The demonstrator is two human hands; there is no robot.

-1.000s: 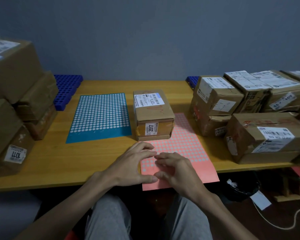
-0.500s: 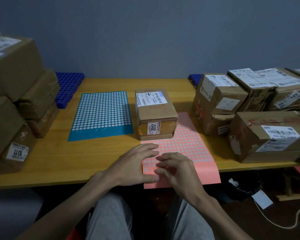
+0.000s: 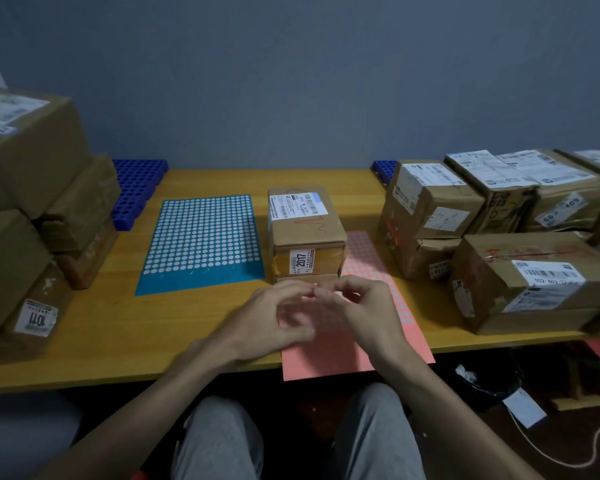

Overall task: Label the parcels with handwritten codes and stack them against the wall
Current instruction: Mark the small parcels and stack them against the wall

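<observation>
Nearest the camera, the person's grey-trousered knees [image 3: 219,441] sit below the front edge of the wooden table [image 3: 111,327]. Above that edge the left hand [image 3: 274,323] and right hand [image 3: 364,310] are raised just over the pink sticker sheet [image 3: 329,355], fingertips meeting in a pinch; whether a sticker sits between them is too blurred to tell. The pink sheet overhangs the table's front edge and runs back under the hands to the right of the small parcel [image 3: 307,237], which stands at mid-table just beyond the fingertips, a "2017" label on its near face and a shipping label on top. Touching its left side lies the blue sticker sheet [image 3: 201,240], flat, with bare wood in front of it and to its left. At the left edge, stacked parcels [image 3: 32,216] rise high, one labelled "1011". At the right, more parcels [image 3: 520,268] crowd to the front edge. Behind the small parcel the table is open up to the grey wall [image 3: 291,81], with blue perforated trays [image 3: 136,192] at the back on either side.
</observation>
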